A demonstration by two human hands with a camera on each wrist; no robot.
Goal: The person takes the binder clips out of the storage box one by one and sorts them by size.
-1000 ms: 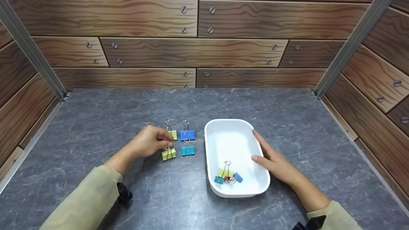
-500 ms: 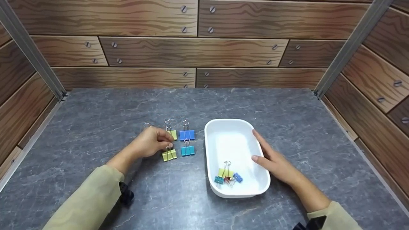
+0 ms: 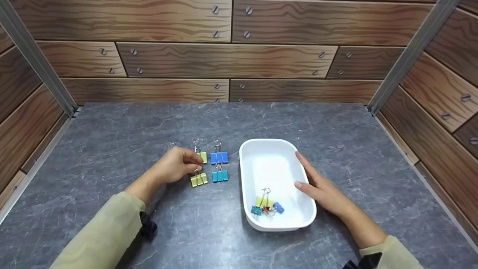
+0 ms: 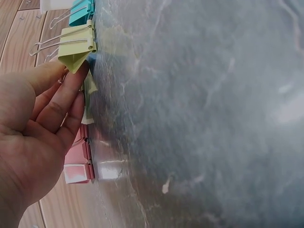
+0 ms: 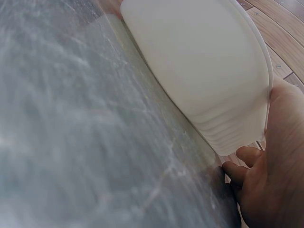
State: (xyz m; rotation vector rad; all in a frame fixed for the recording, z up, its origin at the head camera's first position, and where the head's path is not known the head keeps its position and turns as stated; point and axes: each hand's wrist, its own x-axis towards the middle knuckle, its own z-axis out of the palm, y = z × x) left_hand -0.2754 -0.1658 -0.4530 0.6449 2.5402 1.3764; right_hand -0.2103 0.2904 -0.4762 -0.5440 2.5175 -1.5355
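My left hand (image 3: 175, 164) pinches a yellow binder clip (image 3: 199, 180) by a wire handle, between thumb and fingertips. In the left wrist view the yellow clip's open triangular end faces the camera. Just behind it stands another yellow binder clip (image 3: 203, 157), partly covered by the fingers. To the right are a blue binder clip (image 3: 219, 158) and a teal one (image 3: 220, 176). A pink binder clip (image 4: 78, 156) shows beyond the left hand, mostly hidden from the head view. My right hand (image 3: 323, 192) grips the white tub (image 3: 244, 179) at its right side, thumb over the rim.
Inside the tub, near its front end, lie several small clips: a yellow binder clip (image 3: 264, 202), a dark teal clip (image 3: 256, 210), a blue clip (image 3: 278, 207) and a red one. Wood-patterned walls (image 3: 224, 61) enclose the grey marbled table (image 3: 186, 231) at the back and sides.
The pinched yellow binder clip has shifted slightly to the right and turned a little at my left fingertips. My right hand and the tub stay in place.
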